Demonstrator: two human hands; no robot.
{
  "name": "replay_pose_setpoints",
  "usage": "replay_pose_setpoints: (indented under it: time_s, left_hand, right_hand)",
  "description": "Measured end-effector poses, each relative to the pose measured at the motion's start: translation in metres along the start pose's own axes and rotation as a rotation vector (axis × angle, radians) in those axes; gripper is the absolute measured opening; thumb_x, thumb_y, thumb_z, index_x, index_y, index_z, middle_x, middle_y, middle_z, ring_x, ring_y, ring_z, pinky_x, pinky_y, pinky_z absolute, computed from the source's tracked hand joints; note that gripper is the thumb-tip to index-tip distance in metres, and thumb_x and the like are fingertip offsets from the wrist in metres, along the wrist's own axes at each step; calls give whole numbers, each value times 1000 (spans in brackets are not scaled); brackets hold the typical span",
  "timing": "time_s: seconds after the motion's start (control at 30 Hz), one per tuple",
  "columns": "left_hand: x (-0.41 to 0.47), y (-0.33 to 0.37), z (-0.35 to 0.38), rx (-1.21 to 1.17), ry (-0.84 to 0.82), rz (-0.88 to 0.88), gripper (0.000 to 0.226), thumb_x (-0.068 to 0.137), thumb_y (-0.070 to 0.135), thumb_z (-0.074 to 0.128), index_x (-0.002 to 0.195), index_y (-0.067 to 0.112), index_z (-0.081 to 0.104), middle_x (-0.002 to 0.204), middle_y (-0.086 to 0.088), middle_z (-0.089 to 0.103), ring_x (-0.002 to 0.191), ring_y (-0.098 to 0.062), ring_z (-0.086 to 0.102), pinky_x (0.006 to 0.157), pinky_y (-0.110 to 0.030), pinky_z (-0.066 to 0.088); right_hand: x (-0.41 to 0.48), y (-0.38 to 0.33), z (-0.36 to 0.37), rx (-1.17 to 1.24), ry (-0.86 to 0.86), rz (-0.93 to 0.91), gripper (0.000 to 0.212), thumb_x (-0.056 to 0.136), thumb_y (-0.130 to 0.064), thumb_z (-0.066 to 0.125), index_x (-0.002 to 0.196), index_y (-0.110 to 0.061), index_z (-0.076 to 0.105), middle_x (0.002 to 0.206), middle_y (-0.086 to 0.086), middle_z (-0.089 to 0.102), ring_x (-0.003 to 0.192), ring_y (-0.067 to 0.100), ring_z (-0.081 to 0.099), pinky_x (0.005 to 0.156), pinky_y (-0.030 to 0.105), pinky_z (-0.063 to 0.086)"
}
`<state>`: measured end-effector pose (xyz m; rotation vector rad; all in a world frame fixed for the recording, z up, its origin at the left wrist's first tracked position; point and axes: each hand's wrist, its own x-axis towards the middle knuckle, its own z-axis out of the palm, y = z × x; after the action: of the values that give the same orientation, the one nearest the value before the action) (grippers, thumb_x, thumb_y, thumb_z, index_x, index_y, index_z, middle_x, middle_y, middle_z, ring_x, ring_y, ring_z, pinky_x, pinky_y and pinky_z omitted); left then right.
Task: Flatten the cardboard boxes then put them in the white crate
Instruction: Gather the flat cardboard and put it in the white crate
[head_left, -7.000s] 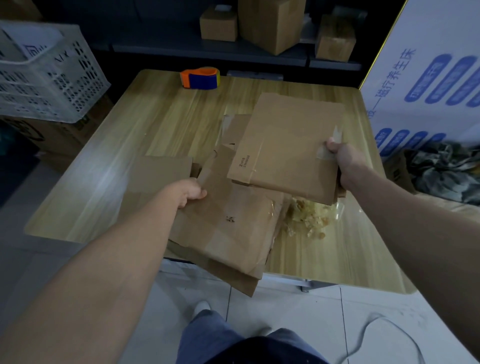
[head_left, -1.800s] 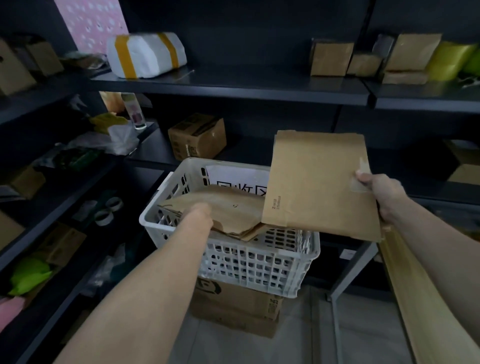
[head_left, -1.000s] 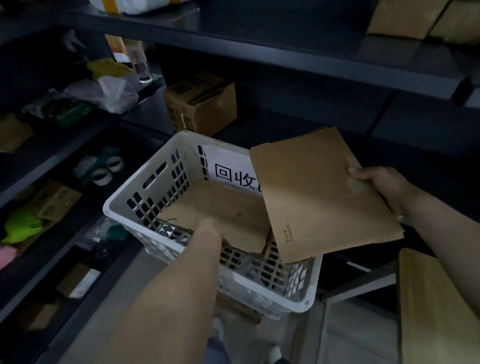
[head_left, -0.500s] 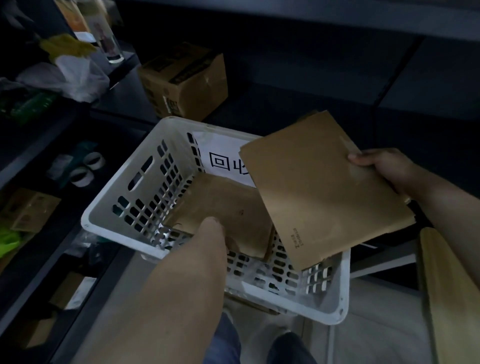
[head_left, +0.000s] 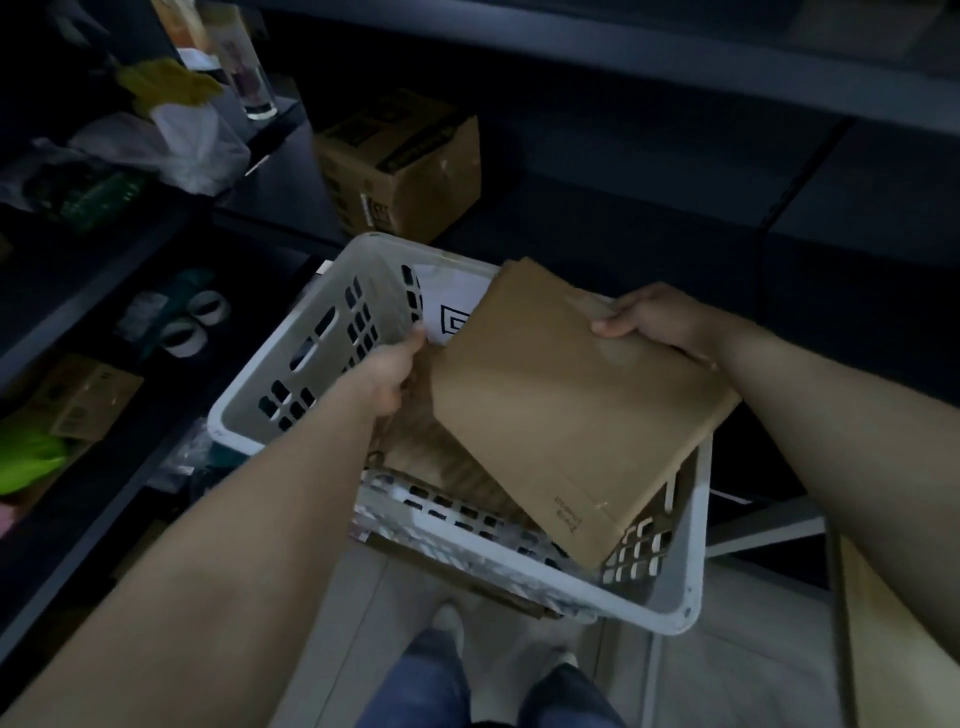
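Right hand (head_left: 660, 322) pinches flattened box (head_left: 566, 415) edge, tilted into white crate (head_left: 374, 260).

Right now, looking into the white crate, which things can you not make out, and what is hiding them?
Head view only:
- Label on the white crate: mostly covered by the flattened box in the right hand.
- Left hand fingers: hidden under the hand; grip unclear.
- Cardboard in the crate: covered by the box and the left forearm; count unclear.
- Print on the box: too small.

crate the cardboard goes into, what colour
White crate, with slotted sides; head view.
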<state>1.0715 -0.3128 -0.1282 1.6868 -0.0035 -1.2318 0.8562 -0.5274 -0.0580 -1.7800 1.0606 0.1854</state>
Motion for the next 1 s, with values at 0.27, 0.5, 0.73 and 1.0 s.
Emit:
replay_pose_setpoints:
  time_s: [0.27, 0.5, 0.73, 1.0]
  left_hand:
    - [12, -18, -41, 308, -100, -124, 60, 76, 28, 76, 124, 1, 55, 112, -19, 66, 97, -34, 65, 82, -47, 54]
    - [42, -35, -64, 343, 102, -245, 53, 83, 27, 72, 123, -1, 52, 105, -21, 63, 89, -35, 62, 76, -45, 50]
    - [83, -38, -44, 478, 128, -287, 64, 88, 34, 64, 137, 1, 41, 132, -20, 52, 116, -35, 53, 97, -46, 44]
    - [103, -48, -30, 1030, 188, -109, 41, 99, 27, 46, 133, 4, 46, 130, -17, 53, 113, -31, 55, 89, -34, 47]
  right_hand:
    - [42, -23, 54, -234, -129, -51, 42, 76, -44, 74, 111, -22, 70, 112, 0, 67, 98, 16, 64, 92, 32, 49]
    - [70, -3, 95, -671, -71, -91, 37, 96, -26, 49, 126, -5, 56, 130, 9, 54, 109, 23, 52, 81, 26, 41]
    - [64, 19, 86, -646, 0, -40, 30, 97, -18, 43, 104, 3, 64, 109, 17, 62, 95, 26, 57, 80, 31, 45]
    - [61, 33, 81, -483, 87, -62, 35, 91, -20, 56, 126, -15, 59, 139, 5, 48, 125, 21, 46, 97, 26, 35]
